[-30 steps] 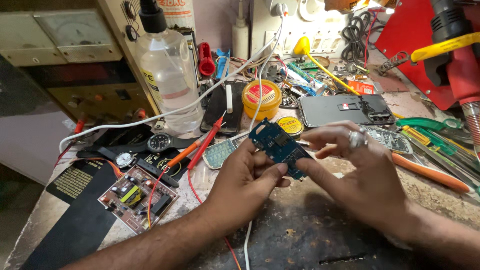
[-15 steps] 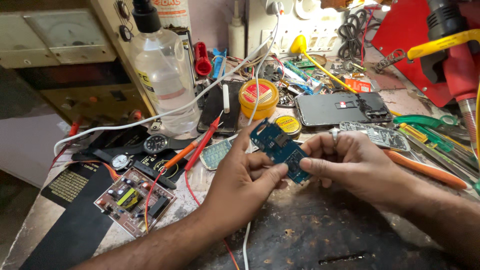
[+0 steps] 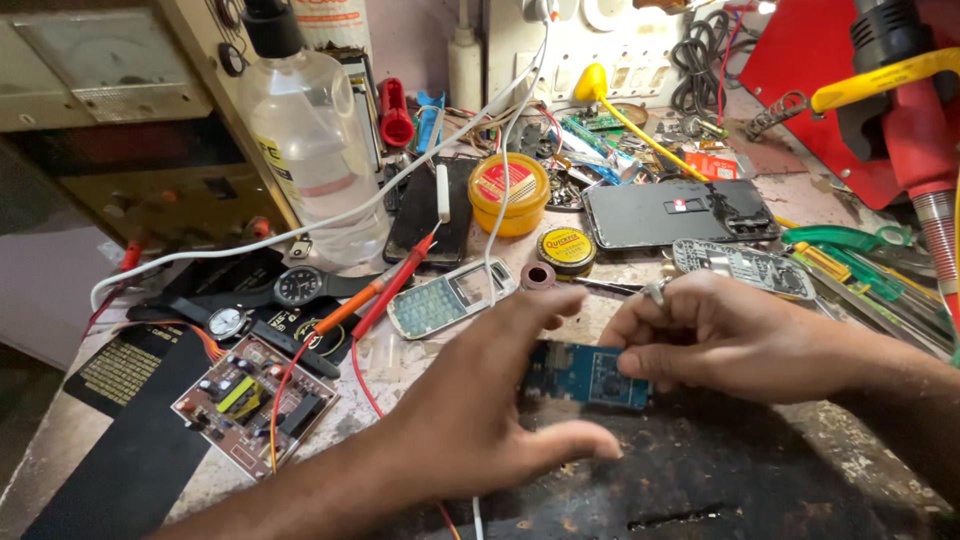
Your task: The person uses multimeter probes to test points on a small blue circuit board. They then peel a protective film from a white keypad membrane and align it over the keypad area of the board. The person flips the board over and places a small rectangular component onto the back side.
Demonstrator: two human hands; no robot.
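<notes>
A small blue circuit board (image 3: 583,374) lies low over the dark, worn mat (image 3: 720,470) on the cluttered workbench. My right hand (image 3: 725,335) pinches its right end with thumb and fingers. My left hand (image 3: 490,400) hovers just left of the board with fingers spread, thumb stretched under it, holding nothing; whether it touches the board is unclear.
A brown circuit board with wires (image 3: 255,405) lies at the left. Nearby are red probes (image 3: 385,290), a phone keypad frame (image 3: 450,297), two watches (image 3: 290,290), a clear bottle (image 3: 310,130), yellow tins (image 3: 510,190), a dark phone back (image 3: 680,212) and a red tool stand (image 3: 900,110).
The blue board has come down from a raised two-handed hold to just above the mat. My left hand has let go and opened; my right hand still holds it.
</notes>
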